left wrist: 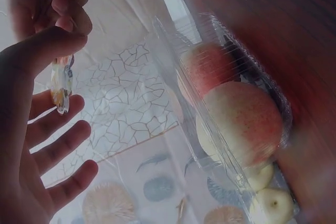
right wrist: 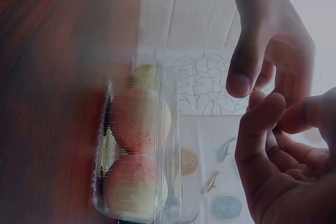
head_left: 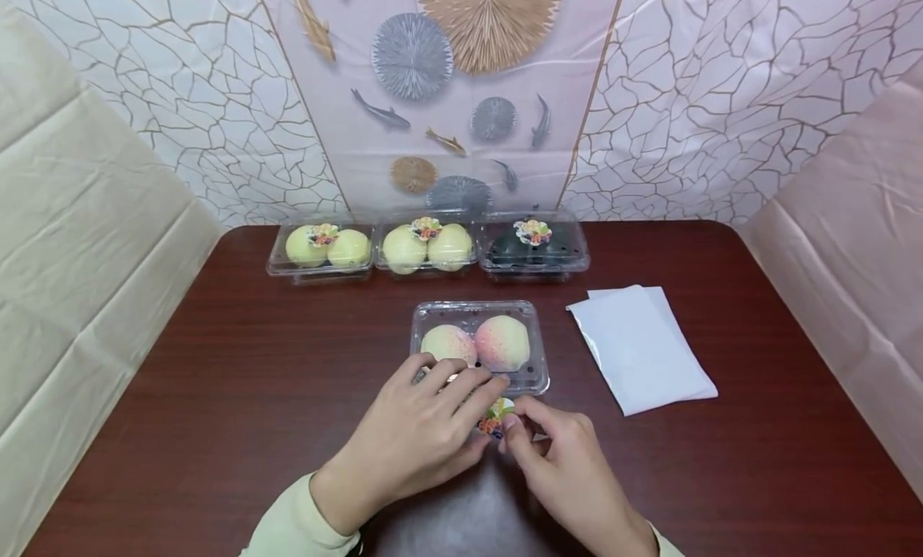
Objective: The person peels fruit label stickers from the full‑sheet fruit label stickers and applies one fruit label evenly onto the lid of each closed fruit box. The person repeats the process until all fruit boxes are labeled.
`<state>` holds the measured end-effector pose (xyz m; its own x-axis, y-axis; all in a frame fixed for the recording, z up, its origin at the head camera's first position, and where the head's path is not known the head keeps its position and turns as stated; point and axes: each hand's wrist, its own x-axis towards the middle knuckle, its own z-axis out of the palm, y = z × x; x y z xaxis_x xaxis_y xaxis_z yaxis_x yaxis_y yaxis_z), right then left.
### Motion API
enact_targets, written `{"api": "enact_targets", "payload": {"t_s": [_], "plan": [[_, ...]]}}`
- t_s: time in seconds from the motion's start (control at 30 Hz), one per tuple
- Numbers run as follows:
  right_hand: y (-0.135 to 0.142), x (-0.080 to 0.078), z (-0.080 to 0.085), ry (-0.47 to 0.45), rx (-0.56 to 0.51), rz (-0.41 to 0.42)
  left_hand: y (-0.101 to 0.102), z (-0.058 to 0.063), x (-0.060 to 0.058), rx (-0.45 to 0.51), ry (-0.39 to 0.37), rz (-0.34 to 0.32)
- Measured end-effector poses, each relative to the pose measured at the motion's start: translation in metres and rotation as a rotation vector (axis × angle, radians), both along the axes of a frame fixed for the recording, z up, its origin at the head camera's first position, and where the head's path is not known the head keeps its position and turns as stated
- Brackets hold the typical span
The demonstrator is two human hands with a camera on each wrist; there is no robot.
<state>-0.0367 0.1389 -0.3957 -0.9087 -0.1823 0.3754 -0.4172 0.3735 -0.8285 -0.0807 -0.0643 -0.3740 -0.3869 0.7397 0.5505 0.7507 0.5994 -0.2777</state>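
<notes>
My right hand (head_left: 573,461) pinches a small, colourful fruit sticker (head_left: 493,418) between thumb and forefinger, in front of the clear box. Beside it is my left hand (head_left: 425,425), its fingers extended and spread in the left wrist view, thumb close to the right fingertips. Edge-on in that view, the sticker (left wrist: 62,85) hangs below the left thumb. Just beyond both hands stands a clear plastic clamshell box (head_left: 541,373) holding two pink and cream peaches (head_left: 502,343). My left fingers hide its near left corner in the head view.
Along the table's back edge stand three clear boxes with stickers on their lids: two with pale yellow-green fruit (head_left: 348,249) and one with dark fruit (head_left: 512,251). White sheets (head_left: 645,353) lie to the right on the dark red table (head_left: 238,365). Patterned cloth walls surround it.
</notes>
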Motion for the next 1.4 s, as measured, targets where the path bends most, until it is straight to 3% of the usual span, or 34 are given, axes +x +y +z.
{"api": "enact_targets", "payload": {"t_s": [0.17,0.47,0.6,0.73,0.83,0.9,1.0,1.17,1.3,1.4], "plan": [[0.0,-0.001,0.004,-0.109,0.026,-0.022,-0.001,0.001,-0.001,0.0,0.051,0.012],[0.002,-0.006,0.005,0.038,0.272,-0.042,-0.007,0.002,-0.006,-0.051,0.228,-0.01],[0.006,-0.006,0.009,-0.08,0.205,0.033,-0.013,0.004,-0.008,-0.067,0.284,-0.067],[0.014,-0.007,0.013,-0.309,0.025,0.18,-0.018,0.006,-0.01,-0.04,0.293,-0.119],[0.02,-0.009,0.013,-0.383,-0.102,0.292,-0.021,0.009,-0.01,0.009,0.273,-0.146],[0.021,-0.012,0.012,-0.383,-0.171,0.348,-0.023,0.009,-0.01,0.052,0.245,-0.161],[0.021,-0.015,0.009,-0.39,-0.226,0.363,-0.025,0.008,-0.011,0.112,0.178,-0.168],[0.019,-0.019,0.007,-0.411,-0.193,0.226,-0.027,0.004,-0.021,0.151,0.02,-0.084],[0.022,-0.022,0.006,-0.392,-0.127,0.113,-0.028,0.003,-0.036,0.144,-0.108,0.015],[0.028,-0.025,0.005,-0.382,-0.071,0.059,-0.029,0.002,-0.049,0.13,-0.163,0.05]]}}
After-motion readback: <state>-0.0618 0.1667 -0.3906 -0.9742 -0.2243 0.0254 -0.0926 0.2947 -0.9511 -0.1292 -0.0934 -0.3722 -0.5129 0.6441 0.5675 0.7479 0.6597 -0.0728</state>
